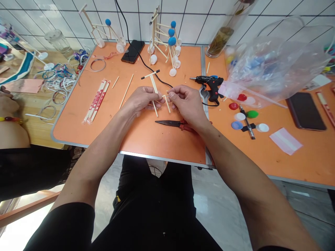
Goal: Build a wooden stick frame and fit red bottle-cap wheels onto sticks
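Note:
My left hand (143,99) is closed, pinching a T-shaped stick frame (153,83) whose crossbar has black ends. In my right hand (185,101) the thumb and forefinger are pressed together at a small piece made of short sticks (167,104), held close beside the frame. Whether the two pieces touch, I cannot tell. Under my right hand lie pliers (170,123) with red handles, partly covered by it. A black hot glue gun (210,84) rests to the right with its cord trailing across the table.
Stick models with bottle-cap wheels (167,42) stand at the back, near a phone (133,51). Wrapped chopsticks (96,101) and loose sticks lie left. A plastic bag (274,66), coloured caps (252,114), a marker and another phone (306,111) occupy the right. Another person's arm (13,129) shows far left.

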`<state>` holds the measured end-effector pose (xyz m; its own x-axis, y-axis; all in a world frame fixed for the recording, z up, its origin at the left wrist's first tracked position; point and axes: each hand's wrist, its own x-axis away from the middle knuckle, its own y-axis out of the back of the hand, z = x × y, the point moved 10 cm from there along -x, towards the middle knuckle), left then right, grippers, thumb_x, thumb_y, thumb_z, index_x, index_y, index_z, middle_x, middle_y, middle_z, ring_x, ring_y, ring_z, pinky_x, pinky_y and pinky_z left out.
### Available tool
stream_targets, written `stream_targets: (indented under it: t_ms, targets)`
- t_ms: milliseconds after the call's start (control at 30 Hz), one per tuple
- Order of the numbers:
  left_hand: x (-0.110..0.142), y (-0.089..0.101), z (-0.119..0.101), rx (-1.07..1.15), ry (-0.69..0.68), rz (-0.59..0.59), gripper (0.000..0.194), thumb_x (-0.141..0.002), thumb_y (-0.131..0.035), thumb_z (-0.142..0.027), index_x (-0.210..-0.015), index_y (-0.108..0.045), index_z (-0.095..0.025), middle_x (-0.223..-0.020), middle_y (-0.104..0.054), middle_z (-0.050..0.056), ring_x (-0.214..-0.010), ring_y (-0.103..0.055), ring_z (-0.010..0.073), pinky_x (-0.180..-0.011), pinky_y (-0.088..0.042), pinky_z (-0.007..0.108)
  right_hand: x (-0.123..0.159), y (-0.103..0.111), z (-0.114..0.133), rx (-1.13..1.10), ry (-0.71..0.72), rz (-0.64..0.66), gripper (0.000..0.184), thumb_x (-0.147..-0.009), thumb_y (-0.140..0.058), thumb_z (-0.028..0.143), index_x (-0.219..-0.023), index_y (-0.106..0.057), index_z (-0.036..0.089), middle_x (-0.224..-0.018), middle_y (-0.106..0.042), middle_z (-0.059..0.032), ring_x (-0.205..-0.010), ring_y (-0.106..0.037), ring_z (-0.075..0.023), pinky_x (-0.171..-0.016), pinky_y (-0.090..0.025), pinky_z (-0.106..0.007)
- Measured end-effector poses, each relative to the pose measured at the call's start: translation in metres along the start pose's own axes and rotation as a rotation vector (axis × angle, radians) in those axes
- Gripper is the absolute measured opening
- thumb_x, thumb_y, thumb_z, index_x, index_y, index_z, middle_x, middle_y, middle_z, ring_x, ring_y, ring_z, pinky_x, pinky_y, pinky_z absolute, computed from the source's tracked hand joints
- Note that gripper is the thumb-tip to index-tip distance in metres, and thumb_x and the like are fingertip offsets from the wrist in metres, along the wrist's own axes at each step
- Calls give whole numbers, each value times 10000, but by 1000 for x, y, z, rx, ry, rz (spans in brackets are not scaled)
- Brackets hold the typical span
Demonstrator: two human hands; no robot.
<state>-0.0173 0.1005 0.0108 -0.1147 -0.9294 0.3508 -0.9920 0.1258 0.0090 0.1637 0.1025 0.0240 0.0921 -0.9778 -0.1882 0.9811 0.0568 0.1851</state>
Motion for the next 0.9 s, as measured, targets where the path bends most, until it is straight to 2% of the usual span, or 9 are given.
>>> stream_targets:
  t_ms: [200, 467, 633, 900]
  targets:
    - [0, -1, -1, -30, 2, 11, 174, -1006, -798, -83, -843, -783, -141, -880, -888, 78, -650, -749, 101, -698, -591, 255, 0, 1, 0, 2, -16, 12, 131, -1043, -773, 141, -962, -809, 238, -863, -834, 1, -638, -678, -137, -663, -590, -295]
    - [-1, 0, -3, 4, -14, 5, 199, -955, -887, -67, -802, -784, -143, -757, -820, 33, -623, -713, 87, -681, -576, 237, -2, 3, -5, -7, -38, -9, 169, -1034, -751, 91, -965, -820, 229, -866, -833, -4, -654, -691, -135, -666, -598, -293]
    - [-2, 2, -4, 7, -28, -1, 203, -953, -931, -112, -818, -784, -147, -776, -826, 26, -638, -719, 85, -698, -592, 239, -3, 4, -7, -8, 1, -16, 168, -1012, -744, 108, -1004, -855, 235, -895, -837, -19, -803, -760, -184, -710, -625, -318]
    - [-2, 4, -4, 10, -23, -21, 157, -1002, -866, -99, -867, -800, -145, -792, -836, 26, -651, -727, 83, -718, -584, 238, 0, 8, 4, 179, 131, -49, 241, -979, -723, 192, -1088, -936, 219, -938, -874, -28, -804, -729, -205, -782, -580, -382]
